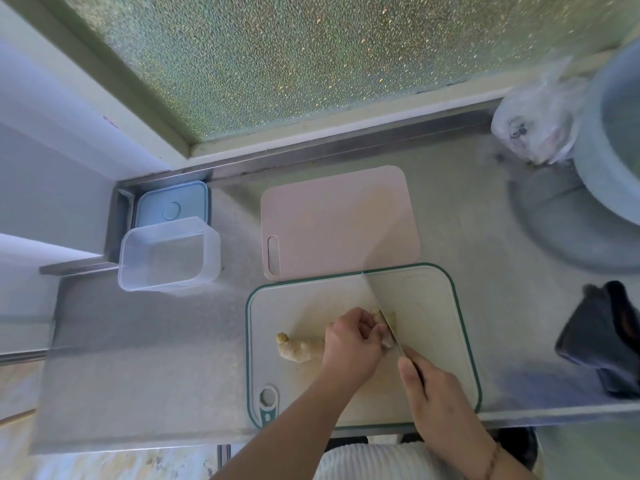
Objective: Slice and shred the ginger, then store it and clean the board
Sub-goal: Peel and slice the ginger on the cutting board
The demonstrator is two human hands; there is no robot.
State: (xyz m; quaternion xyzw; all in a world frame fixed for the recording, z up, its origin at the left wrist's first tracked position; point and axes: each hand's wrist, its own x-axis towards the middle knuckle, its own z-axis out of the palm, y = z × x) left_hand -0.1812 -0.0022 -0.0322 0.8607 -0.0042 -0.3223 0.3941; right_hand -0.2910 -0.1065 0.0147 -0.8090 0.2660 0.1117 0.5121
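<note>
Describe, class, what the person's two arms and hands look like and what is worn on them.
Both forearms are bare, with no sleeves, gloves, rings or watch showing. The left hand has nothing on its wrist. The right hand has a thin band or string around its wrist. A white ribbed garment shows at the bottom edge.

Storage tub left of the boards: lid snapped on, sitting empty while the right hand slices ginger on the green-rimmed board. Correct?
Not quite. The head view shows the clear tub open and empty; its blue lid lies behind it on the counter. The rest holds: the right hand works the knife through the ginger on the green-rimmed board, the left hand steadying it.
</note>
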